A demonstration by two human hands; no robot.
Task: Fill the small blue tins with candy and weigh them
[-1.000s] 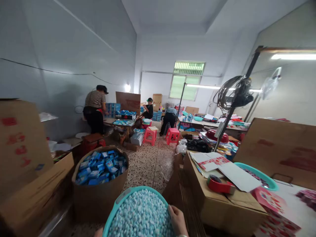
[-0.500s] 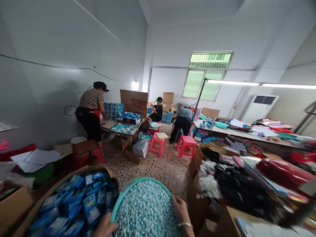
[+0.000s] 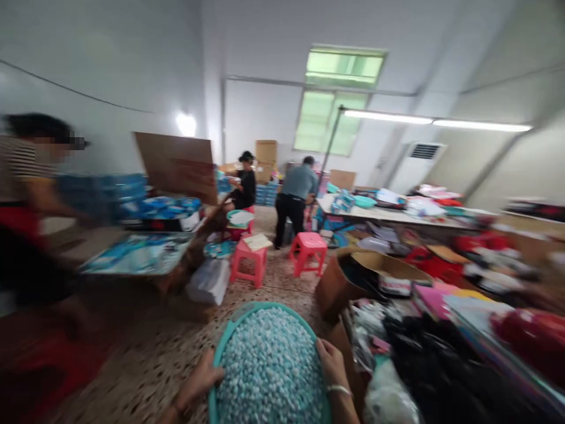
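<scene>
As I look on, a person holds a round turquoise basin (image 3: pixel 222 341) out over the speckled floor (image 3: pixel 141 359). Small pale-blue and white pieces (image 3: pixel 271 365) heap it almost to the rim. The left hand (image 3: pixel 203 377) is curled over the basin's left edge; the right hand (image 3: pixel 332 362), with a pale bangle (image 3: pixel 339 390) at the wrist, grips the right edge just as firmly. Both are closed on the rim, though their undersides are hidden.

Toward the far edge of the low table (image 3: pixel 99 242) on the left sits a shallow carton (image 3: pixel 154 225) full of blue packets (image 3: pixel 170 206). Right of the basin, beyond a pile of black plastic bags (image 3: pixel 424 359), stands a rounded cardboard container (image 3: pixel 333 288) with something dark inside. Near the left end of the long table (image 3: pixel 397 217) rests a turquoise bowl (image 3: pixel 364 202), its contents too small to tell.
</scene>
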